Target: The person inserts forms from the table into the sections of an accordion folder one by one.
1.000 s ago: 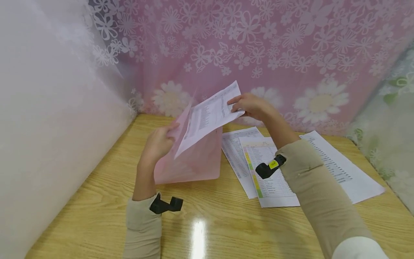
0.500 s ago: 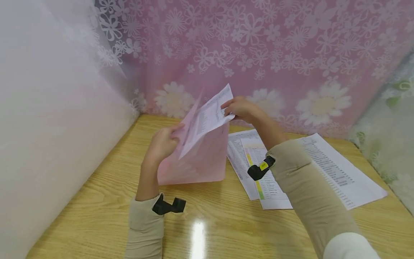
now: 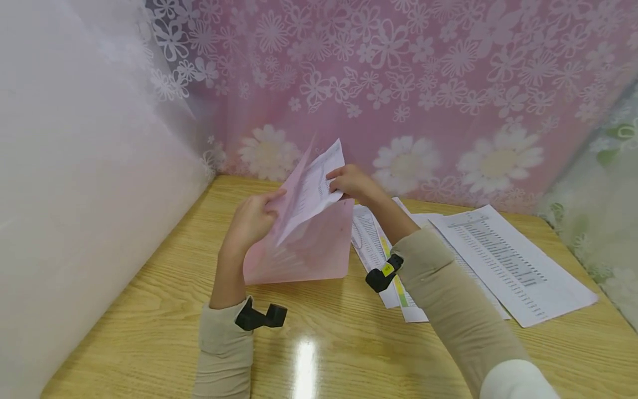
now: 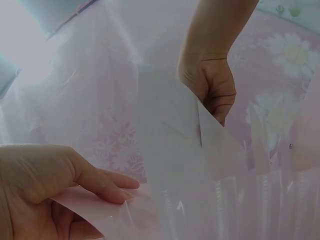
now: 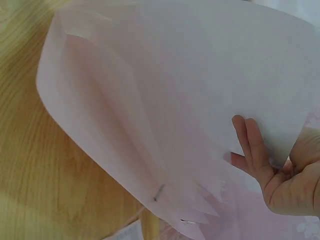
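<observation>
My left hand (image 3: 249, 221) pinches the raised pink cover of a pink plastic folder (image 3: 319, 252), thumb on one face and fingers on the other. Clear sleeves (image 4: 240, 205) show inside it in the left wrist view. A printed white sheet (image 3: 311, 185) slants down into the opened folder, its lower part between the leaves. Near the sheet's upper right corner, my right hand (image 3: 351, 183) grips it between thumb and fingers. The sheet's bottom edge is hazy behind the plastic in the left wrist view.
Several printed sheets lie on the wooden table (image 3: 164, 310) right of the folder: a colour-striped page (image 3: 406, 299) partly under the right forearm, and a white list (image 3: 513, 266) farther right. A pink flowered curtain (image 3: 379, 83) stands behind, a pale wall (image 3: 89, 138) at left.
My right hand has moved left and down with the sheet, which sits lower and closer against the raised cover. My left hand keeps its pinch on the cover, nearly still.
</observation>
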Motion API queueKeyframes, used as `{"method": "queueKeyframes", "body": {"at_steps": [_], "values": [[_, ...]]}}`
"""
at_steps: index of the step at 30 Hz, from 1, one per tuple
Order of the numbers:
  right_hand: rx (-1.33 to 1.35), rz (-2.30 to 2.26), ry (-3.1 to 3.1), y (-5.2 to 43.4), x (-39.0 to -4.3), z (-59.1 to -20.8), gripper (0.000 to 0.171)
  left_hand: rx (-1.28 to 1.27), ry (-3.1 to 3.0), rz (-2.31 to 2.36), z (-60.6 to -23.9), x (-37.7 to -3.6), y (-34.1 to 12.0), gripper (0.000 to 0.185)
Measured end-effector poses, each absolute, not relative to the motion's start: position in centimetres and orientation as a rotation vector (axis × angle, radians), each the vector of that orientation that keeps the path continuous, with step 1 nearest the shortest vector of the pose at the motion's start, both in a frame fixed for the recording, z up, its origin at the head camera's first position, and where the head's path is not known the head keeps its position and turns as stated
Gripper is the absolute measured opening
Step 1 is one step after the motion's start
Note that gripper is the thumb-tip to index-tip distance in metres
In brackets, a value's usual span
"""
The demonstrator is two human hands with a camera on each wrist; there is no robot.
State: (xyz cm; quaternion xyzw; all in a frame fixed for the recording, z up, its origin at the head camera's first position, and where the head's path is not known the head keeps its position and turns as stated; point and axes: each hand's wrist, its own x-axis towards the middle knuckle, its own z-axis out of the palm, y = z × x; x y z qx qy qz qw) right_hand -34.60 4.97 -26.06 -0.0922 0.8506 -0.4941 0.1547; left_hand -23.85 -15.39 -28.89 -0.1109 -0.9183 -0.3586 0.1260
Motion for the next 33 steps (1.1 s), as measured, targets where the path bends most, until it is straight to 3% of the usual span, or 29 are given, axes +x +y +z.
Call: {"method": "queueKeyframes", "body": {"at_steps": [24, 33], "values": [[-0.246, -1.438, 2.569, 1.1, -33.3, -30.5, 0.047, -0.318, -2.686, -1.07, -28.8, -23.8, -15.1, 0.052], [-0.42, -1.315, 2.536, 2.0, -32.3, -29.6, 0.034, -0.279, -2.697, -1.073, -28.7, -23.7, -15.2, 0.052]]}}
